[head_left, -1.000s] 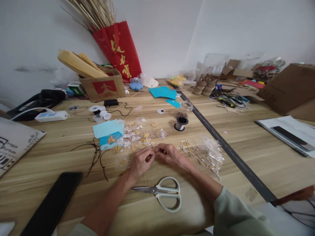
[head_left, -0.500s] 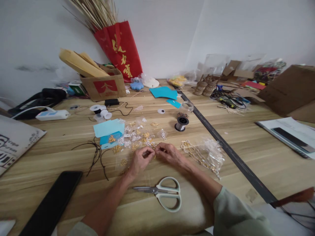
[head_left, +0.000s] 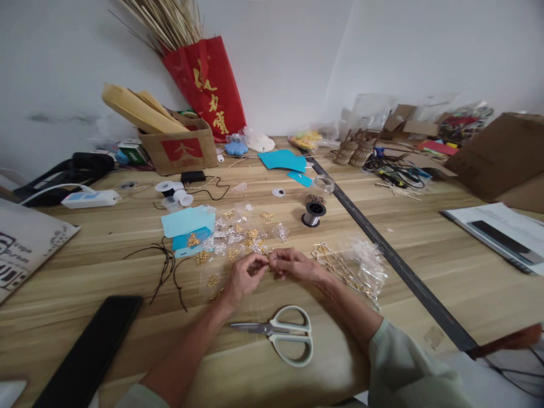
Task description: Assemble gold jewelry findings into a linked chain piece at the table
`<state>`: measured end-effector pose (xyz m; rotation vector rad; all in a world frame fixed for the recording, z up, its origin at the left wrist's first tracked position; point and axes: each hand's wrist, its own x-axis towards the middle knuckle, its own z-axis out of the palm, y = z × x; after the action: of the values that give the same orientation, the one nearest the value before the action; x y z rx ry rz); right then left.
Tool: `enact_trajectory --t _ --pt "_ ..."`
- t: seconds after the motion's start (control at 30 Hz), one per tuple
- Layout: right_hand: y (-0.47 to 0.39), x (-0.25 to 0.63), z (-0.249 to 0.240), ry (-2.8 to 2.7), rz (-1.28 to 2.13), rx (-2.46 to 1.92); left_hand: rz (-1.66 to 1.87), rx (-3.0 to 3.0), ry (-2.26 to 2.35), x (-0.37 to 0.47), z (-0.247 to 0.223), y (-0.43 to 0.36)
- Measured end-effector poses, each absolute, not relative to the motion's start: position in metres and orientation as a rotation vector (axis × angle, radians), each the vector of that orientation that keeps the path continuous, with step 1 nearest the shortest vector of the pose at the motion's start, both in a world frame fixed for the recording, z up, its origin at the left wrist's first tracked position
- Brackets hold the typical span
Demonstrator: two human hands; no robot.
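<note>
My left hand (head_left: 246, 276) and my right hand (head_left: 292, 263) meet fingertip to fingertip above the table, both closed in a pinch. Whatever lies between the fingertips is too small to make out. Just beyond them spread small gold and silver jewelry findings (head_left: 256, 242), some in clear bags. A pair of scissors (head_left: 293, 335) with pale green handles lies on the table nearer to me, its blades pointing left. To the right of my right hand rest gold and silver chains (head_left: 340, 269) beside a heap of clear plastic bags (head_left: 369, 263).
A spool of wire (head_left: 314, 215) and a glass jar (head_left: 324, 186) stand past my hands. Blue cards (head_left: 187, 221) and black cords (head_left: 166, 266) lie to the left, with a black phone (head_left: 91, 345) closer in. A dark strip (head_left: 382, 243) crosses the table on the right.
My right hand has turned slightly, its fingers more curled and lower at the meeting point. My left hand has barely shifted. The things on the table have stayed put.
</note>
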<state>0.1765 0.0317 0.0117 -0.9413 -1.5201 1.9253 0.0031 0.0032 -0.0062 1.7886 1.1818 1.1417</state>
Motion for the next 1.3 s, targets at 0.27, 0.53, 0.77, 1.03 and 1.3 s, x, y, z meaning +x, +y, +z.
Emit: enact_trajectory --t 0.27,0.53,0.77,1.03,1.3 --pt "0.032 0.176 0.012 -1.508 1.908 -0.956 1.179 1.810 1.156 0.003 -0.004 0.003" --pt "0.031 0.175 0.015 -1.532 1.869 -0.953 1.115 1.853 1.161 0.001 0.005 0.000" --pt "0.033 0.178 0.013 -1.621 1.773 -0.957 1.090 1.632 1.133 0.000 0.005 0.003" --pt "0.036 0.183 0.011 -1.665 1.716 -0.951 1.065 1.428 1.099 -0.002 0.004 0.005" --pt "0.040 0.186 0.005 -1.609 1.681 -0.957 1.143 1.439 1.078 -0.004 0.002 0.007"
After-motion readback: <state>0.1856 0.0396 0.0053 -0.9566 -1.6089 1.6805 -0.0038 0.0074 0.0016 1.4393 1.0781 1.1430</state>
